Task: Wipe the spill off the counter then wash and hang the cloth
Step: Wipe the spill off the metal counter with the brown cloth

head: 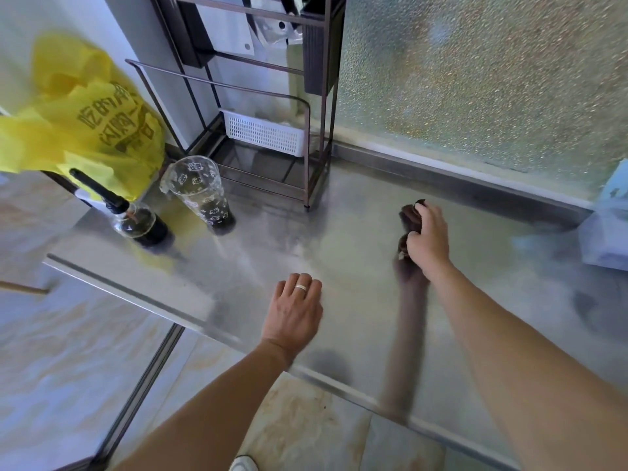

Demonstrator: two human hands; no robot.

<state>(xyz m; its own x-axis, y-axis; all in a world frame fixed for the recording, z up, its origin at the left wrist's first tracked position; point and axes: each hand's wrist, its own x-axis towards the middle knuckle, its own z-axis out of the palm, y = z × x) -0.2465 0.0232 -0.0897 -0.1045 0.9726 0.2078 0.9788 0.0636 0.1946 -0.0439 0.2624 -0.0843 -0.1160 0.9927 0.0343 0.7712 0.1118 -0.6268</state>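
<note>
While the right hand (429, 237) grips a dark cloth (410, 217) near the counter's (356, 205) back edge, the left hand (295, 312) rests flat, fingers relaxed, near its front edge.

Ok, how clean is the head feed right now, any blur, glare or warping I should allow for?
Head view: wide-angle warping bends the counter edge and rack; motion blur softens the yellow bag and the right hand gripping the dark cloth; the steel shows hazy reflections of both arms; frosted window light is bright, not blown out.

One cloth (411, 217), one cup (200, 195), one bottle (136, 220), one basket (265, 134), two hands.
</note>
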